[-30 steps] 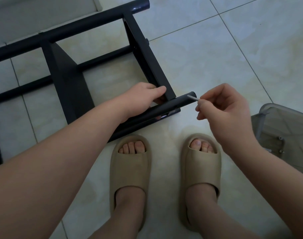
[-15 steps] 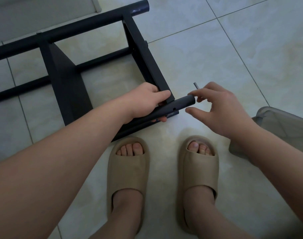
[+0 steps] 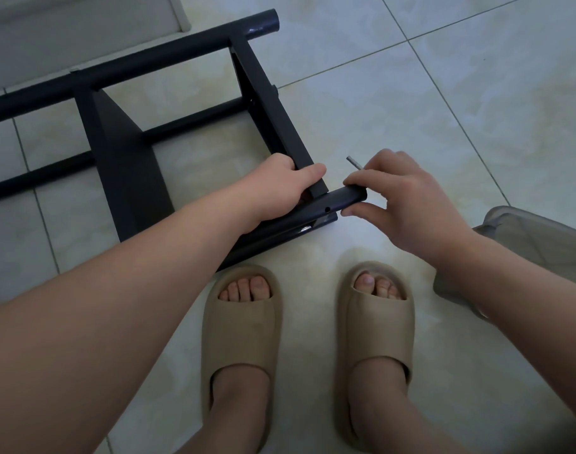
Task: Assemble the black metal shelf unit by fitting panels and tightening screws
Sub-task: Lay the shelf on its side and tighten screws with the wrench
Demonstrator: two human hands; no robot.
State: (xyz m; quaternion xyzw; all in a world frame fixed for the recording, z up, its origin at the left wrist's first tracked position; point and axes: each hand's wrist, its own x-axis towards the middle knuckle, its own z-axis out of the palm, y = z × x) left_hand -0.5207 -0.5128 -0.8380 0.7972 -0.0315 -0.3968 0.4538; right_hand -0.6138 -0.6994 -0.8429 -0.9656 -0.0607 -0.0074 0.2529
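The black metal shelf frame (image 3: 122, 165) lies on its side on the tiled floor, with round tubes and flat cross panels. My left hand (image 3: 280, 181) grips the near corner, where a panel (image 3: 273, 126) meets the near round tube (image 3: 342, 199). A small screw hole (image 3: 327, 209) shows near that tube's end. My right hand (image 3: 401, 198) is at the tube's tip, with forefinger above and thumb below. It holds a thin grey metal key (image 3: 355, 163), whose short end sticks up past the fingers.
A translucent grey plastic container (image 3: 522, 244) sits on the floor at the right, behind my right forearm. My two feet in beige slides (image 3: 244, 335) stand just below the frame. A pale ledge (image 3: 83, 31) runs along the top left.
My right hand moved left from beside the tube's end onto its tip, and the grey key it holds swung from pointing at the tube to pointing up. My left hand kept its grip.
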